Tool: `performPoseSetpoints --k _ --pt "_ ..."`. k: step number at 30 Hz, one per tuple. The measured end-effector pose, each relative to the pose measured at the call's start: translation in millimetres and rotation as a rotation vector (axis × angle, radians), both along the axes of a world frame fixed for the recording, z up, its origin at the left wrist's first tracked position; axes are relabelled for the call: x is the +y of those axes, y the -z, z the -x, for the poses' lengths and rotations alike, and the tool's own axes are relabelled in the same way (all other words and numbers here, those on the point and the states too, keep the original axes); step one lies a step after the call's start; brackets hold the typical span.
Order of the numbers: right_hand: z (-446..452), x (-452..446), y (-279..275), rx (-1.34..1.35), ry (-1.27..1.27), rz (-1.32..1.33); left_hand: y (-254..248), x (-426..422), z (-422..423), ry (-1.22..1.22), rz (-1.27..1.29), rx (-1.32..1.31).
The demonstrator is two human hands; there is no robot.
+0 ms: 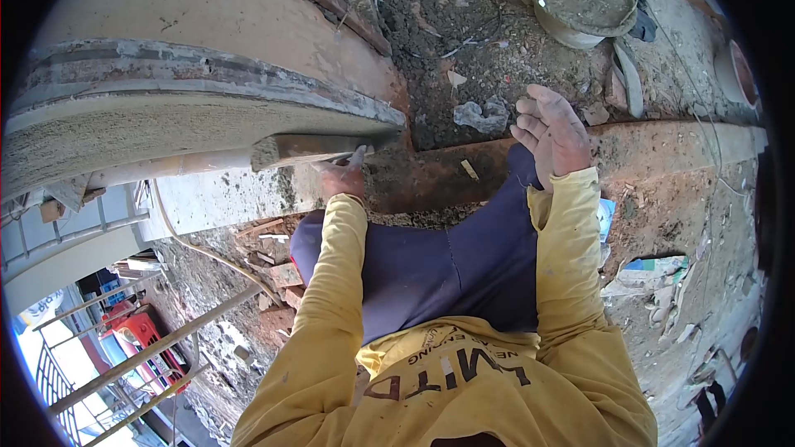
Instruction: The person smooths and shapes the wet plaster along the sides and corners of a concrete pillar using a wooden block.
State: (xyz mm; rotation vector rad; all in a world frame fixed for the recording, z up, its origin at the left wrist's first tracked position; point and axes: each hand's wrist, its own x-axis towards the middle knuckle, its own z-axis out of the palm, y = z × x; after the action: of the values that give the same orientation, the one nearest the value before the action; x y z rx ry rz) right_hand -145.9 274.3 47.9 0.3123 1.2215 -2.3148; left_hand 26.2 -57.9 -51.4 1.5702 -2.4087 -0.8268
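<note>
Rubble-strewn dirt [489, 66] spreads across the far side. At left, the left hand [341, 180] grips the right end of a board [310, 146] against a mortared wall [149, 126]; the right hand [556, 134] is raised, holding nothing, fingers loosely bent.

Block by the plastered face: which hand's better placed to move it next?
Left, probably: the left hand has its fingers on the block. The right hand is open, well apart from it.
</note>
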Motion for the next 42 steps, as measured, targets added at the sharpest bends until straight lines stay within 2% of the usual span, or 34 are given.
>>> performPoseSetpoints --k 2,3,4,6,7,8,10,12,14,15,16,18,19,21,22,24,25,27,29,31,32,34,36,38,40,42 --pt "2.2 -0.6 -1.4 -0.020 -0.001 -0.008 50.6 -7.5 -6.8 -0.077 -0.037 0.237" --pt "1.4 -0.7 -0.7 -0.001 -0.007 0.011 21.8 4.8 0.1 -0.090 -0.200 0.285" --pt "-1.2 -1.6 0.2 0.017 -0.018 0.032 16.6 6.9 -3.6 -0.095 -0.199 0.274" --pt "-0.5 -2.9 0.2 0.011 -0.021 0.032 13.2 9.3 1.9 -0.055 0.151 0.180" --pt "0.3 -1.9 0.0 0.006 -0.021 0.029 14.1 12.9 4.2 -0.163 0.123 0.178" --pt "0.2 -0.6 -0.4 0.002 -0.021 0.021 13.9 14.4 2.9 -0.164 0.116 0.173" --pt "0.6 -2.6 -1.4 0.012 -0.023 0.003 -20.4 22.4 8.3 -0.080 -0.023 0.470" --pt "2.2 -2.9 0.7 0.013 -0.033 0.026 -52.0 31.0 11.0 -0.092 -0.008 0.549" --pt "0.9 -1.1 1.8 0.010 -0.035 0.042 -70.7 29.9 4.6 0.021 0.015 0.804" --pt "1.1 -1.8 1.0 0.005 -0.036 0.034 -99.2 47.5 9.3 0.022 -0.100 0.841" --pt "1.8 -3.7 -0.2 0.003 -0.035 0.032 -92.4 48.8 2.7 0.025 -0.092 0.842" --pt "2.6 -7.0 1.3 -0.006 -0.035 0.042 -56.6 42.5 -12.6 0.066 -0.060 0.523" --pt "3.1 -7.4 2.1 -0.017 -0.036 0.040 -44.2 40.2 -11.5 0.074 -0.057 0.527" --pt "3.1 -8.2 1.1 -0.009 -0.046 0.045 -13.3 32.0 -6.5 -0.051 0.033 0.170" --pt "1.1 -8.4 1.4 -0.008 -0.065 0.046 14.5 23.1 -4.4 -0.051 0.034 0.166" --pt "-1.0 -5.9 3.5 -0.006 -0.066 0.053 63.1 8.2 3.3 -0.161 0.031 0.320" --pt "0.1 -4.1 3.6 0.002 -0.063 0.060 31.6 20.1 14.8 -0.167 0.043 0.210" --pt "-0.8 -1.4 3.6 0.007 -0.057 0.056 -5.7 38.5 20.0 -0.140 -0.024 0.286" --pt "-1.4 0.5 3.0 0.015 -0.048 0.047 -6.3 40.9 21.8 -0.108 -0.096 0.364" --pt "-1.4 2.2 0.9 0.006 -0.052 0.038 -5.2 41.2 26.2 -0.269 0.083 0.285" --pt "-1.4 3.9 0.5 0.001 -0.049 0.032 -6.6 40.0 22.9 -0.266 0.078 0.279" --pt "-1.8 3.0 0.1 0.012 -0.053 0.036 -54.5 48.4 23.9 -0.214 -0.147 0.660" --pt "-1.5 2.0 0.0 0.004 -0.054 0.038 -57.7 37.2 10.6 -0.038 -0.097 1.004" --pt "-1.3 1.4 -0.1 -0.001 -0.056 0.044 -94.5 42.1 2.4 0.046 -0.129 0.908" --pt "-0.1 -1.7 1.6 0.000 -0.052 0.047 -81.6 34.9 -11.4 0.086 0.021 0.624" --pt "1.0 -3.8 3.7 0.002 -0.059 0.060 -54.3 43.0 -10.9 -0.001 -0.189 0.769"
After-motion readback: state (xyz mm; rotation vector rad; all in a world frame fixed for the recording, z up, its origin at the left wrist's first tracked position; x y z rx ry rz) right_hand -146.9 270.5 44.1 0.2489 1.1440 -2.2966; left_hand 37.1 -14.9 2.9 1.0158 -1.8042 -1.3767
